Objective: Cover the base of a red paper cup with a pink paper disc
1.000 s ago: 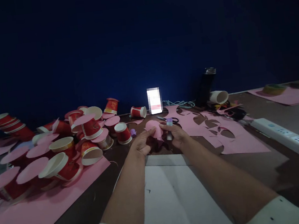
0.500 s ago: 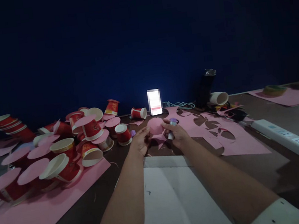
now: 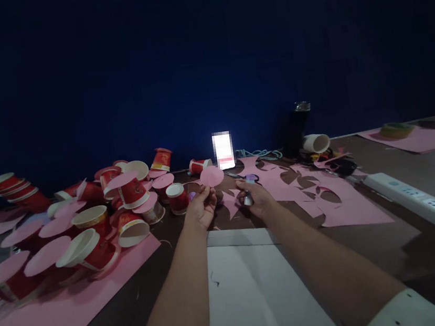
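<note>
My left hand [image 3: 202, 207] pinches a round pink paper disc [image 3: 211, 176] and holds it upright above the table. My right hand [image 3: 256, 198] grips a small glue stick [image 3: 248, 190] with a purple top, a little to the right of the disc and apart from it. Under both forearms lies a white sheet [image 3: 248, 281]. A single red paper cup [image 3: 177, 197] stands just left of my left hand.
A heap of red paper cups [image 3: 90, 221] with pink discs on them covers a pink sheet [image 3: 60, 304] at left. Cut-out pink paper [image 3: 325, 197] lies at right, with a white power strip [image 3: 416, 202], a dark bottle [image 3: 296, 129] and a lit phone [image 3: 223, 150] behind.
My left hand has drawn the pink disc away from the glue stick, up and to the left. My right hand has stayed roughly in place with the glue stick.
</note>
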Motion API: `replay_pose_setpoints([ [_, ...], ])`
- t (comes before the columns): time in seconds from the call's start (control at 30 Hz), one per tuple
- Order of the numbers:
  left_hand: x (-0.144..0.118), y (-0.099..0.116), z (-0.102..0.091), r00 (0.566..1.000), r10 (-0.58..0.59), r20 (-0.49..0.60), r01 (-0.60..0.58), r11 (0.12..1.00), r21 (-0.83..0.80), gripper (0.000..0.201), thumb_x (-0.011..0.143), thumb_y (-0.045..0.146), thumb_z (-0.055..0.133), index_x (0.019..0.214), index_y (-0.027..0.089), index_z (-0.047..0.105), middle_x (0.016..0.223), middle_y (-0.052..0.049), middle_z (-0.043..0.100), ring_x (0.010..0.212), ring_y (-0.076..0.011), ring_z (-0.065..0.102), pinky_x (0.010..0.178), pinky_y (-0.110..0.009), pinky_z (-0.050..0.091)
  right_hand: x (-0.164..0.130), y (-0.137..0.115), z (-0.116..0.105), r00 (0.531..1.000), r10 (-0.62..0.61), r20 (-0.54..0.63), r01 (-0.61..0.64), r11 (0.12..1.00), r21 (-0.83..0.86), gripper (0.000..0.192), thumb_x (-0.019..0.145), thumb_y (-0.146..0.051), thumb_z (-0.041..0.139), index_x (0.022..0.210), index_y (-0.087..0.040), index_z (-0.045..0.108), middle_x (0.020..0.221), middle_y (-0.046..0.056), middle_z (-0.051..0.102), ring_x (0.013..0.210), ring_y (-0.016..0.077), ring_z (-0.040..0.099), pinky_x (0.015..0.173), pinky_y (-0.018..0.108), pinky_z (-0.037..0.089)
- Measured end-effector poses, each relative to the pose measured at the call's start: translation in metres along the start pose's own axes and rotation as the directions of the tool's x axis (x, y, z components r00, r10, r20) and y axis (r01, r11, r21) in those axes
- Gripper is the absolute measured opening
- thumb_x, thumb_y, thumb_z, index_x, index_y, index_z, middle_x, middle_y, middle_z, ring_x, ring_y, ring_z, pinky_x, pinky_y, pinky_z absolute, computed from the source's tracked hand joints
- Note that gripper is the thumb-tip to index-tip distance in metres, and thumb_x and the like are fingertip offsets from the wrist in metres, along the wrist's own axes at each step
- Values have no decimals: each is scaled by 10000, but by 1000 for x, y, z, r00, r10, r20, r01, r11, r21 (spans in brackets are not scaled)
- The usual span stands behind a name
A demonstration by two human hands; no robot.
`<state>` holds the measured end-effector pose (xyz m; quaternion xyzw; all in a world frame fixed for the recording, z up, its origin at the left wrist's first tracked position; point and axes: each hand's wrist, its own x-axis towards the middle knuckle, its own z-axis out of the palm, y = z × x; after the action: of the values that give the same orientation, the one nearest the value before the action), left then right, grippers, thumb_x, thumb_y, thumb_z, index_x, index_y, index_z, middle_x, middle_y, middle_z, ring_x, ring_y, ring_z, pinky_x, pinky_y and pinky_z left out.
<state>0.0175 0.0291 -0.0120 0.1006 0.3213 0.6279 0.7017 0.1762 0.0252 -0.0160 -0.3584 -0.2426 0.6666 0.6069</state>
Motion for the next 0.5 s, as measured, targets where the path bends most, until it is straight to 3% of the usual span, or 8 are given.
replay_pose_setpoints([
  [0.33,0,-1,-1,1000,11,22,-13,996,93,120,793,-13,566,831,92,607,703,-50,679,592,-78,645,501,-120,524,-3,-2,3,999,44,12,-44,999,25,208,657,-108,715,791,-168,568,584,-60,518,408,20,419,347,114,356],
  [0.5,-1,-5,-2,999,9,47,-20,972,234,84,820,22,543,826,67,613,705,-86,688,618,-103,662,544,-154,547,-4,-2,3,999,48,10,-48,998,28,217,661,-100,714,818,-165,578,585,-61,519,414,20,421,351,112,367],
])
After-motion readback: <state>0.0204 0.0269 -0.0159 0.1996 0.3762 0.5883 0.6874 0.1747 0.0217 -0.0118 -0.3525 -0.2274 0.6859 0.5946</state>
